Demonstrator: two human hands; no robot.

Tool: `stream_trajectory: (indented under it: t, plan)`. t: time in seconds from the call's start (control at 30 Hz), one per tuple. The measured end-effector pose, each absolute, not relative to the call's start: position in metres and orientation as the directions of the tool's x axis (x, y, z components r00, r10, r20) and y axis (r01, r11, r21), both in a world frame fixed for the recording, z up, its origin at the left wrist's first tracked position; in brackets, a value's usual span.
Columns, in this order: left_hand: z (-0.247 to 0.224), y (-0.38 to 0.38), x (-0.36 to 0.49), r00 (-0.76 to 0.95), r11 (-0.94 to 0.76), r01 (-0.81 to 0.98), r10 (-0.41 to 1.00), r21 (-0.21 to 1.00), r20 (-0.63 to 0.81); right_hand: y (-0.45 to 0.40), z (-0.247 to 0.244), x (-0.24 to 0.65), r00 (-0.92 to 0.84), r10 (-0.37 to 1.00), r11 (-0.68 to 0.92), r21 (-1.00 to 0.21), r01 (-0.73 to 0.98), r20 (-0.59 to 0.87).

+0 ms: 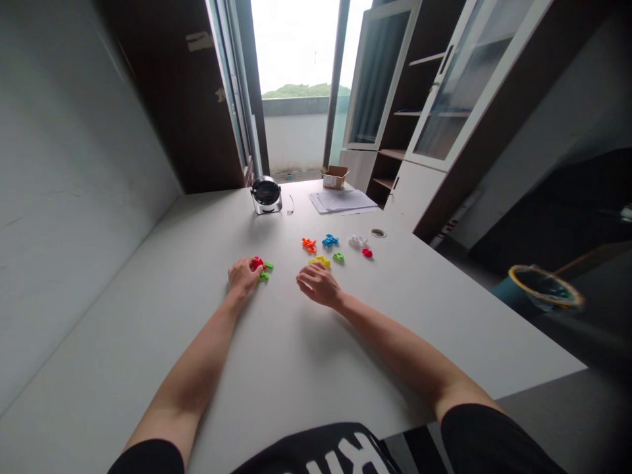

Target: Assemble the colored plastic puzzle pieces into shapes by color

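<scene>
My left hand point(241, 275) is closed on a small red plastic piece point(256, 263) at the left of the table. Green plastic pieces point(263, 277) lie against or join onto it; I cannot tell which. To the right, my right hand point(320, 285) has loosely bent fingers a little apart, and nothing shows in them. Just beyond its knuckles are yellow pieces point(320, 261), partly covered by the hand. Small piles of orange pieces point(309, 245), blue pieces point(330, 241), white pieces point(357, 241), light green pieces point(338, 257) and another red piece point(367, 253) lie farther out.
On the white table point(266, 355), a round black device on a stand point(266, 193) sits at the back. Papers point(340, 201), a small open cardboard box point(335, 177) and a round ring point(378, 233) are at the back right. A wall point(74, 197) borders the left; a bin point(540, 289) stands right.
</scene>
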State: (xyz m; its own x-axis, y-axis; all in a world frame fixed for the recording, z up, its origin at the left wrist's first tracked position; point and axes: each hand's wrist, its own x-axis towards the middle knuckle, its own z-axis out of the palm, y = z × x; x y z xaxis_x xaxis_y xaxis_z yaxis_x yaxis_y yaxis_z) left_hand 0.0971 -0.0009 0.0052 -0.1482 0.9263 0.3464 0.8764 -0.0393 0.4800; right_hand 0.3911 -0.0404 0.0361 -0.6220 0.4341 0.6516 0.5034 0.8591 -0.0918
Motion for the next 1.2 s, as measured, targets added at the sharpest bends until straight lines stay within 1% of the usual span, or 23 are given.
stream_trajectory:
  t: [0.1, 0.27, 0.37, 0.47, 0.63, 0.7, 0.73, 0.8, 0.83, 0.9, 0.93, 1.0, 1.07, 1.2]
  plan:
    - [0.008, -0.005, 0.103, -0.146, -0.026, 0.891, 0.929, 0.453, 0.339, -0.040, 0.036, 0.392, -0.624, 0.434, 0.859, -0.090, 0.504, 0.649]
    - [0.015, -0.011, 0.113, -0.109, -0.044, 0.924, 0.921, 0.380, 0.373, -0.039, 0.035, 0.392, -0.629, 0.439, 0.855, -0.082, 0.512, 0.641]
    - [0.021, -0.015, 0.117, -0.108, -0.047, 0.931, 0.913, 0.363, 0.394, -0.039, 0.035, 0.392, -0.628, 0.439, 0.856, -0.085, 0.511, 0.642]
    - [0.028, -0.019, 0.122, -0.092, -0.087, 0.917, 0.903, 0.389, 0.420, -0.039, 0.034, 0.392, -0.626, 0.439, 0.857, -0.090, 0.508, 0.644]
    - [0.041, -0.028, 0.140, -0.048, -0.230, 0.833, 0.875, 0.502, 0.481, -0.039, 0.034, 0.393, -0.624, 0.441, 0.859, -0.100, 0.503, 0.645]
    - [0.044, -0.031, 0.150, -0.027, -0.297, 0.755, 0.876, 0.584, 0.481, -0.039, 0.034, 0.393, -0.612, 0.450, 0.853, -0.109, 0.511, 0.650]
    - [0.044, -0.031, 0.156, -0.016, -0.329, 0.687, 0.885, 0.648, 0.466, -0.039, 0.034, 0.392, -0.604, 0.456, 0.848, -0.115, 0.517, 0.654]
    - [0.043, -0.032, 0.168, -0.005, -0.348, 0.475, 0.917, 0.808, 0.398, -0.039, 0.033, 0.392, -0.586, 0.469, 0.838, -0.125, 0.531, 0.661]
    - [0.042, -0.032, 0.174, -0.015, -0.325, 0.343, 0.936, 0.881, 0.351, -0.039, 0.034, 0.392, -0.576, 0.474, 0.833, -0.128, 0.538, 0.666]
    - [0.039, -0.035, 0.185, -0.041, -0.239, 0.107, 0.969, 0.965, 0.244, -0.040, 0.034, 0.392, -0.553, 0.483, 0.822, -0.134, 0.554, 0.679]
    - [0.038, -0.036, 0.190, -0.039, -0.191, 0.029, 0.981, 0.981, 0.192, -0.040, 0.035, 0.392, -0.538, 0.489, 0.815, -0.140, 0.563, 0.686]
    - [0.036, -0.041, 0.198, 0.008, -0.106, -0.074, 0.994, 0.992, 0.107, -0.041, 0.036, 0.392, -0.516, 0.498, 0.804, -0.148, 0.576, 0.697]
    - [0.036, -0.045, 0.203, 0.046, -0.066, -0.133, 0.996, 0.989, 0.073, -0.042, 0.037, 0.393, -0.516, 0.501, 0.802, -0.149, 0.578, 0.695]
    - [0.035, -0.047, 0.205, 0.045, -0.030, -0.214, 0.998, 0.976, 0.041, -0.041, 0.037, 0.392, -0.536, 0.491, 0.806, -0.125, 0.578, 0.686]
